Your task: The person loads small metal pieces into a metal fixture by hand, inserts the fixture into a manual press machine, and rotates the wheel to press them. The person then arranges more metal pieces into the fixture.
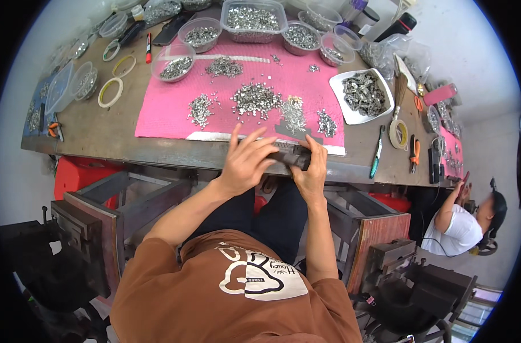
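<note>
My right hand (312,172) is closed round one end of a dark metal block-like tool (288,156) at the table's front edge. The tool's exact kind is hard to make out. Just left of it, my left hand (246,163) is raised with its fingers stretched apart, the fingertips near the tool's left end; no object shows in it. Beyond the hands, on a pink mat (169,114), lie loose piles of small silvery metal pieces (256,100). A pile of thin silvery pins (293,116) lies closest to the tool, beside a smaller pile of bits (326,123).
Clear plastic tubs (254,35) of metal parts line the back. A white dish (356,117) of dark metal parts sits right. A toothbrush (378,151), orange-handled pliers (414,153) and tape rolls (110,92) lie around. At far right a person in a white shirt (452,231) works.
</note>
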`<state>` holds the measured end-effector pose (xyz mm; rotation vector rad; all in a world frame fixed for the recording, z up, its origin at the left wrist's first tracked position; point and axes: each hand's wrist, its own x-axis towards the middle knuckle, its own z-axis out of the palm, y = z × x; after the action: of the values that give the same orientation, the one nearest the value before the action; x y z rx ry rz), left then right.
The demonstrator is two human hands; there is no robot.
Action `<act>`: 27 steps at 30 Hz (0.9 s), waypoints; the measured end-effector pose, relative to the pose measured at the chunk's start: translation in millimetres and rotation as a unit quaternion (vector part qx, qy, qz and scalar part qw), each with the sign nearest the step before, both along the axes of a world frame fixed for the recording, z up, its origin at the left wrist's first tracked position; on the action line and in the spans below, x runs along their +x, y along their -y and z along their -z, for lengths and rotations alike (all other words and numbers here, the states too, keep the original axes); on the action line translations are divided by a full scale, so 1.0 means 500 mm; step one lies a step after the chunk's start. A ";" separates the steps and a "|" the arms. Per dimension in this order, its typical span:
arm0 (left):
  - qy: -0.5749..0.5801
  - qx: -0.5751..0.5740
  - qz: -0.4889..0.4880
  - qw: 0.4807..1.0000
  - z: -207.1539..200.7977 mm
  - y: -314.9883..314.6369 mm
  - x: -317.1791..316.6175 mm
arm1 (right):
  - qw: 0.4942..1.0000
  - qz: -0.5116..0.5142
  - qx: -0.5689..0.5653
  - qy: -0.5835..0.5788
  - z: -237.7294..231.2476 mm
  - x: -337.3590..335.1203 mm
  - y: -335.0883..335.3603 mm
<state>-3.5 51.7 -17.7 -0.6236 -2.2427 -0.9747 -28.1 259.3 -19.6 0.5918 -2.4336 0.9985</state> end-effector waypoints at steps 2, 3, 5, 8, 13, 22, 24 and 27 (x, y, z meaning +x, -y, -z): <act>-0.026 0.125 0.028 0.991 -0.001 0.046 0.036 | 1.000 0.004 0.000 -0.007 -0.002 0.002 0.002; -0.018 0.192 0.033 0.981 0.008 0.074 0.052 | 1.000 0.008 -0.001 -0.008 -0.001 0.002 0.004; 0.126 0.289 -0.033 0.948 0.017 0.132 0.103 | 1.000 0.010 -0.002 -0.011 0.004 0.000 0.005; 0.336 0.493 -0.058 0.800 0.018 0.197 0.127 | 0.999 0.010 0.032 -0.028 0.007 0.000 0.004; 0.512 0.363 0.108 0.771 -0.066 0.233 0.115 | 0.998 0.003 0.027 -0.050 0.000 -0.002 0.008; -0.089 0.228 0.275 0.930 -0.466 0.155 0.007 | 0.999 -0.002 0.023 -0.043 -0.005 0.006 0.012; -0.100 0.202 0.256 0.940 -0.497 0.138 0.029 | 0.999 -0.013 0.020 -0.042 0.000 -0.001 0.026; -0.124 0.192 0.312 0.922 -0.515 0.087 0.080 | 0.997 0.024 0.034 -0.071 0.009 0.004 -0.019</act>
<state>36.6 8.1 239.8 -1.2340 -1.5770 -1.4938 -26.0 269.1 -24.3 0.6022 -2.3525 0.8271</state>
